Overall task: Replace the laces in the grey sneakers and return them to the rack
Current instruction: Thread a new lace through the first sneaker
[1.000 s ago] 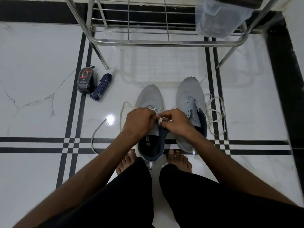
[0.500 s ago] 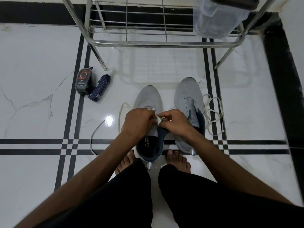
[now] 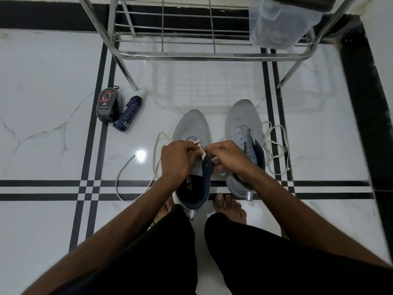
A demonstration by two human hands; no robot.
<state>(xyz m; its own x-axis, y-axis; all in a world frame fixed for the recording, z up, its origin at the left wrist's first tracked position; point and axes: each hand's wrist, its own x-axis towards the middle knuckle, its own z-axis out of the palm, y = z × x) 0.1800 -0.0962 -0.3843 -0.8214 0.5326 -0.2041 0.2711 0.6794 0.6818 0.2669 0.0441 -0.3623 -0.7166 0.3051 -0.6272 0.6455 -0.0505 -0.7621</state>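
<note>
Two grey sneakers stand on the white tiled floor, toes pointing away from me. Over the tongue of the left sneaker (image 3: 191,126) my left hand (image 3: 176,160) and my right hand (image 3: 229,158) meet, each pinching a white lace (image 3: 156,154) at the eyelets. The lace's long free end loops over the floor to the left. The right sneaker (image 3: 242,122) has bare eyelets, and a second white lace (image 3: 274,145) lies in a loose tangle beside it. My hands hide the left sneaker's eyelets.
A steel shoe rack (image 3: 191,55) stands just beyond the sneakers, with a clear plastic box (image 3: 282,24) on its right side. A shoe-polish sponge case (image 3: 107,104) and a dark spray bottle (image 3: 128,113) lie at left. My bare feet (image 3: 230,207) are behind the heels.
My hands stay on the left sneaker's lace with small finger movements. A short lace end now shows below my right fingers. The sneakers have not moved.
</note>
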